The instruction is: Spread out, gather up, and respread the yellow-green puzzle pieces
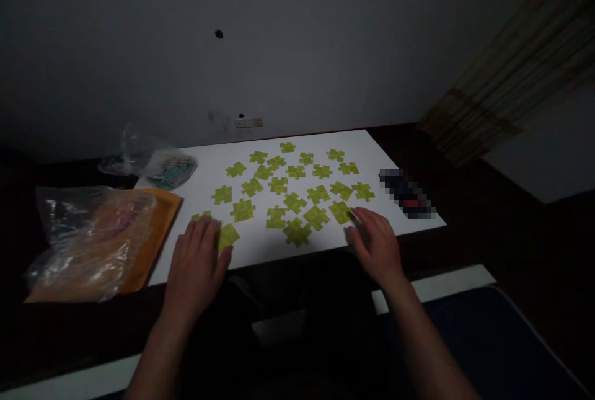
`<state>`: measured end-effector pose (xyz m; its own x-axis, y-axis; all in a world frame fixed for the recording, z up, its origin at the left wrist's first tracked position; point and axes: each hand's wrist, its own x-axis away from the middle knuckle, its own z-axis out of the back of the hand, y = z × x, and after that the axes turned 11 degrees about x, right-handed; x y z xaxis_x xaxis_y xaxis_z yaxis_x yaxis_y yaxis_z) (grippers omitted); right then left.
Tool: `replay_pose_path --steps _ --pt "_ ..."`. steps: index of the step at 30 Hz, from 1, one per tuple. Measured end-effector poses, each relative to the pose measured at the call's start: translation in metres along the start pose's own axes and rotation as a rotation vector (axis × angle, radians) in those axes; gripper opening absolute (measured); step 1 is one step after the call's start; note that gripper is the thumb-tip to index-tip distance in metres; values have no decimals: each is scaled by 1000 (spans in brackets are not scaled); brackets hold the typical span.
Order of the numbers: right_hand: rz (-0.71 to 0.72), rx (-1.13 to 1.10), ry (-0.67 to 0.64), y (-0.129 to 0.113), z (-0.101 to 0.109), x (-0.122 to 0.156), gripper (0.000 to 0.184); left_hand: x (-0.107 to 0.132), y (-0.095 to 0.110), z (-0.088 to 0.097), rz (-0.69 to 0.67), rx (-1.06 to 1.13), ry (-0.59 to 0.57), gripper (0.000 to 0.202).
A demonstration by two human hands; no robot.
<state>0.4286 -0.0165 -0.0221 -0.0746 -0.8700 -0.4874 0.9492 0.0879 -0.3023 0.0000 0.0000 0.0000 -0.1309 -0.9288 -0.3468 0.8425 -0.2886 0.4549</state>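
Note:
Several yellow-green jigsaw pieces lie spread out and separate on a white sheet [260,245]. My left hand [195,263] rests over the sheet's near left part, fingers stretched forward and thumb apart. It partly covers one jigsaw piece [201,215], and another piece [228,237] lies between its fingers and thumb. My right hand [379,245] is at the near right, its thumb apart from the fingers. Its fingertips reach the right edge of a jigsaw piece [341,213]; whether they touch it I cannot tell. Nearest the front edge lies one more piece [297,232].
On the left are an orange-brown envelope [165,211] with a clear plastic bag [97,245] on it, and a bag of small coloured items [171,168]. A pixelated dark object [404,192] lies right. Behind stands a wall with a socket [250,122]; a curtain [502,90] hangs right.

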Motion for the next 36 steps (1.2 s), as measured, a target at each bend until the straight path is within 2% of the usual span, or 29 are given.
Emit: replay_pose_path --steps 2,5,9,17,22,27,31,33,36 --pt "-11 97 -72 -5 -10 7 47 7 -9 -11 57 -27 2 70" --pt "-91 174 -86 -13 -14 8 51 9 -17 -16 77 -24 -13 73" --pt "-207 138 -53 -16 -17 -4 63 10 -23 -12 10 0 -27 70" --pt "-295 28 -97 -16 -23 -22 68 33 -26 -6 -121 26 90 49" --pt "-311 -74 -5 -18 -25 -26 71 46 -16 -15 -184 32 104 34" --pt "-313 -184 29 -19 -25 -27 58 55 1 -36 -222 7 98 37" --pt "-440 -325 38 -23 -21 -28 52 54 17 -49 -231 11 91 42" --pt "-498 -419 50 -37 -18 -27 51 50 25 -51 -217 48 80 44" --pt "-466 -643 0 -79 -16 -17 47 46 34 -47 -191 225 94 40"
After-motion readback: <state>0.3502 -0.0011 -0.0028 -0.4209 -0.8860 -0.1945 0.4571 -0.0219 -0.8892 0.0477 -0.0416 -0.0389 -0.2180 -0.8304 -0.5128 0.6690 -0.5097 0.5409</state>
